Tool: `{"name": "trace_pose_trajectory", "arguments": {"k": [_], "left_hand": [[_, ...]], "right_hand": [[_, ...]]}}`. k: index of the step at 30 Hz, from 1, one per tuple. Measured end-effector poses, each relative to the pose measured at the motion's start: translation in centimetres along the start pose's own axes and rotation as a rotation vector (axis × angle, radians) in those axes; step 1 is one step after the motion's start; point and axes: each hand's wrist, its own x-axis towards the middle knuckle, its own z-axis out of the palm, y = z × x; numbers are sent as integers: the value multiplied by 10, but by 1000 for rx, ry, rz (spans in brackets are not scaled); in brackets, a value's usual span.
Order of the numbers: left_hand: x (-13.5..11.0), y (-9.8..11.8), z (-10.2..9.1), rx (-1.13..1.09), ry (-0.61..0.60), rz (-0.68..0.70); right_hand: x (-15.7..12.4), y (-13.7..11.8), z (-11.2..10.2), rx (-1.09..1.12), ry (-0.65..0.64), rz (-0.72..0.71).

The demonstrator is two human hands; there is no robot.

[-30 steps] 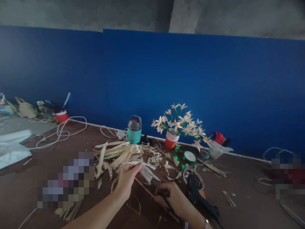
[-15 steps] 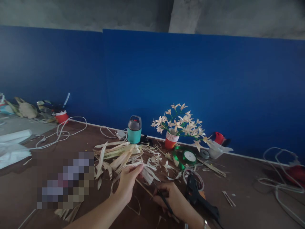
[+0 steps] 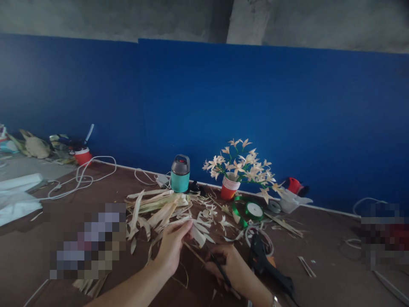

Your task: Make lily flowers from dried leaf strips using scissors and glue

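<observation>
My left hand (image 3: 171, 245) pinches a pale strip of dried husk (image 3: 198, 235) between thumb and fingers, above the table's middle. Just to its right, my right hand (image 3: 228, 266) is closed around a slim dark tool (image 3: 220, 270). The tool's thin tip points up and left, close to the strip's lower edge; its exact kind is unclear. Beneath and between the hands lies a thin tan stick (image 3: 194, 252). Behind my left hand is a pile of dried husks (image 3: 162, 207), with small cut husk flowers (image 3: 209, 212) at its right side.
A black glue gun (image 3: 268, 266) lies right of my right hand, by a roll of clear tape (image 3: 270, 243). Farther back stand green ribbon (image 3: 244, 209), red cups (image 3: 229, 189) with husk flowers (image 3: 238, 167), and a teal jar (image 3: 180, 179). White cables (image 3: 84, 181) loop at left.
The husk strip in my left hand has turned slightly, showing more of its flat face. Both hands stay almost in place.
</observation>
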Motion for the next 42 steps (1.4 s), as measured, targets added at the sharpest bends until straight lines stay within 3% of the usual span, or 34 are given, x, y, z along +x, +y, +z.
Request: {"name": "trace_pose_trajectory", "arguments": {"k": [7,14,23,30,42], "left_hand": [[-1,1,1,-38,38,-10],[1,5,1,-24,-22,-17],[21,24,-13,266,-15,58],[19,29,-11,384,-115,-69],[22,25,-16,367,-201,-206]], "right_hand": [[0,-2,1,1,9,-3],[-3,-2,-2,-22,-31,-13],[-2,9,-18,83,-115,-55],[-2,8,-21,54,-155,-20],[-2,15,-26,56,-251,-9]]}}
